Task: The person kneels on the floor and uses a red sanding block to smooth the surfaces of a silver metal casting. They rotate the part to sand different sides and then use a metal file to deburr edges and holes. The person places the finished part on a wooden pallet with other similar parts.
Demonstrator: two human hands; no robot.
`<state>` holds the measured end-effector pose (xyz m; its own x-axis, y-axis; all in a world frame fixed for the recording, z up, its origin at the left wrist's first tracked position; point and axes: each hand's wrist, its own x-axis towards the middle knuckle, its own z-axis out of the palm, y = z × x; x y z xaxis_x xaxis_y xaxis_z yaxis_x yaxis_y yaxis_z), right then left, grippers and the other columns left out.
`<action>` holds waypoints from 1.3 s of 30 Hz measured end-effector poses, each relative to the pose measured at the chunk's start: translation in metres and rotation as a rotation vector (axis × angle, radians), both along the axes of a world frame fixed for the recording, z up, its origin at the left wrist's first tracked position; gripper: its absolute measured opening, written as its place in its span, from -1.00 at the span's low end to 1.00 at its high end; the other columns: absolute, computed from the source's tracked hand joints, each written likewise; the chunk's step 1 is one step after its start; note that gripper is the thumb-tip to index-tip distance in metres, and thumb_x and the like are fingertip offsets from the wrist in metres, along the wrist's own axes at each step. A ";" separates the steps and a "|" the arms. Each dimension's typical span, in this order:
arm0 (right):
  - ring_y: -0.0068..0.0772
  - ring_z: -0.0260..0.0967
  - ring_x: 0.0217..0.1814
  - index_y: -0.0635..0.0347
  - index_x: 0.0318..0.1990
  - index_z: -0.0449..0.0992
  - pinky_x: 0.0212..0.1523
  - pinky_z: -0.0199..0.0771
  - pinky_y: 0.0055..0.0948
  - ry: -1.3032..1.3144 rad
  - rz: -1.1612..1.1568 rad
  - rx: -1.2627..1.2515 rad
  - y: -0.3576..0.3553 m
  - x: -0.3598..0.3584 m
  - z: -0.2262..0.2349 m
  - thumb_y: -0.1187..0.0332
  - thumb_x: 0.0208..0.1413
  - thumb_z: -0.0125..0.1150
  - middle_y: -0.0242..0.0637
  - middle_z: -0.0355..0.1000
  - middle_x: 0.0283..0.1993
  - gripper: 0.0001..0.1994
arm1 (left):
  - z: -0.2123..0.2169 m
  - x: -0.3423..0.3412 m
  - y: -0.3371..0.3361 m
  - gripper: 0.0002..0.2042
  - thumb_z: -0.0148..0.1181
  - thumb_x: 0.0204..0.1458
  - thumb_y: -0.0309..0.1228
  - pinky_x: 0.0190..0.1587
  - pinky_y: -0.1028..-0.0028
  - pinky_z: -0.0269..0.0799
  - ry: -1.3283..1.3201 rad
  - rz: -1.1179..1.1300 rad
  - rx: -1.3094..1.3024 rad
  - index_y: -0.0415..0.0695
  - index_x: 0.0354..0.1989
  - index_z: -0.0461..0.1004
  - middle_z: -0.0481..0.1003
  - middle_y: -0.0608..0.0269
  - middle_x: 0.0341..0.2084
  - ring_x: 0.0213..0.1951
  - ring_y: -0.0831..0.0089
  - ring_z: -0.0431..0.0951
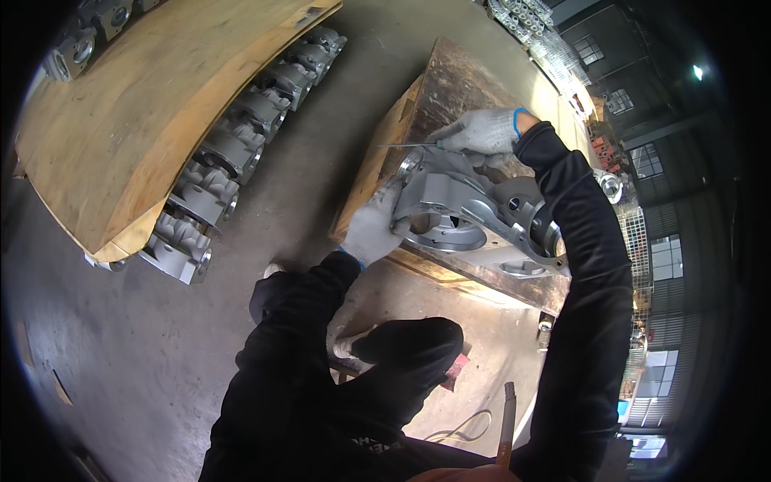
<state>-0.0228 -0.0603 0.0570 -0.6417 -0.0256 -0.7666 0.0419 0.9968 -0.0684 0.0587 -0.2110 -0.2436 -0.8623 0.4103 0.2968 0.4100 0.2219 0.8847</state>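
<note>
A large grey metal casting [446, 193] with round bored openings lies on a worn wooden bench. My left hand [373, 226], in a whitish knit glove, is closed over the casting's left edge, fingers wrapped on the metal beside a round opening. Above the casting's far side is my right hand [482, 132], gloved likewise with a blue cuff. It is closed around a thin, rod-like hand tool [405, 145] whose slim shaft points left, over the casting's far left end. The grip of the tool is mostly hidden inside the glove.
The bench's dark top [458, 84] extends beyond the casting. At left, a large plywood sheet [161, 104] covers a row of similar grey castings [233, 145]; more sit on it. A thin hose [470, 430] lies on the floor near my legs. Wire cages [637, 249] stand at right.
</note>
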 end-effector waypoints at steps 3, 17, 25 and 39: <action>-0.61 0.21 -0.66 -0.13 0.54 0.31 -0.62 0.35 -0.52 0.002 -0.154 0.159 -0.013 0.010 0.005 0.15 0.45 0.00 -0.53 0.35 -0.57 -0.47 | 0.000 0.000 -0.001 -0.31 0.26 0.03 -0.33 0.17 0.09 0.54 0.036 -0.006 0.026 -0.26 0.38 0.28 0.46 -0.26 0.22 0.13 -0.14 0.57; -0.13 0.65 -0.11 -0.23 0.44 0.43 -0.02 0.62 -0.16 0.386 0.381 0.190 0.009 0.076 -0.004 0.13 0.45 0.06 -0.08 0.66 -0.07 -0.55 | -0.001 0.003 0.004 -0.29 0.32 0.05 -0.40 0.12 0.08 0.58 0.055 0.073 0.115 -0.22 0.43 0.25 0.53 -0.27 0.12 0.06 -0.21 0.60; -0.77 0.17 -0.66 0.02 0.52 0.32 -0.66 0.21 -0.66 -0.023 -0.168 -0.150 0.009 0.050 0.017 0.14 0.51 0.03 -0.54 0.37 -0.56 -0.49 | -0.002 0.001 0.003 -0.28 0.33 0.04 -0.38 0.13 0.08 0.58 0.093 0.078 0.102 -0.20 0.43 0.25 0.53 -0.26 0.11 0.07 -0.20 0.60; -0.28 0.49 -0.45 -0.07 0.48 0.39 -0.29 0.53 -0.27 0.307 0.142 0.070 -0.003 0.080 -0.003 0.13 0.45 0.07 -0.23 0.53 -0.48 -0.51 | -0.002 -0.001 0.003 -0.30 0.29 0.06 -0.30 0.16 0.08 0.55 0.086 0.057 0.056 -0.20 0.41 0.27 0.50 -0.23 0.17 0.10 -0.15 0.58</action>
<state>0.0577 -0.0628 0.0539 -0.8364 -0.0857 -0.5414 -0.1096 0.9939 0.0120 0.0575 -0.2075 -0.2458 -0.8543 0.3417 0.3917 0.4729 0.1980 0.8586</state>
